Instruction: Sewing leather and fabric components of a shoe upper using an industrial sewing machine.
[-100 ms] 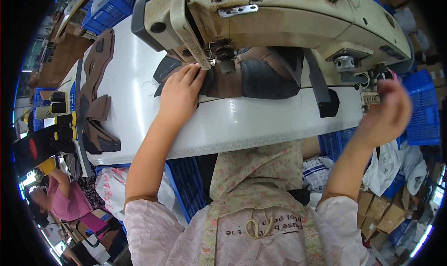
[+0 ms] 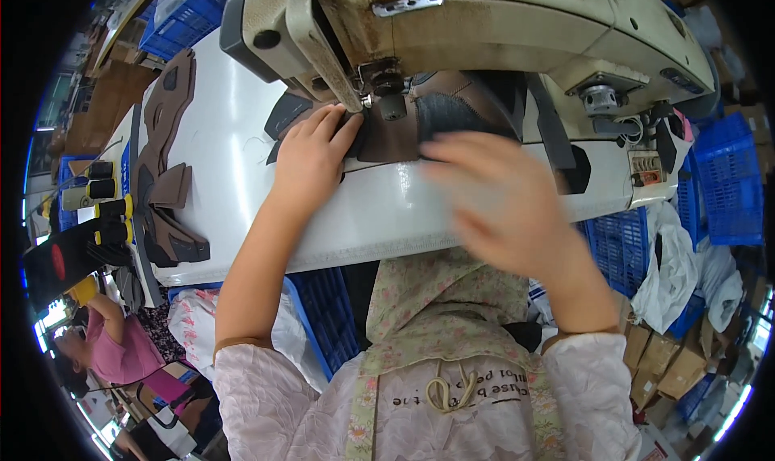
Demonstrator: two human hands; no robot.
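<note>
Shoe piece (image 2: pixel 404 130) under needle, centre top; left hand (image 2: pixel 311 158) flat on it, fingertips near needle, prick risk. Right hand (image 2: pixel 500 207) blurred, open, empty.

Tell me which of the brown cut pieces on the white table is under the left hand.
The brown piece under the machine's needle; the left hand presses its left edge. The other brown pieces lie stacked at the table's far left, untouched.

We see brown cardboard boxes (image 2: pixel 674 364) stacked at lower right, and a small orange-and-white label plate (image 2: pixel 644 168) on the sewing machine's right end.
</note>
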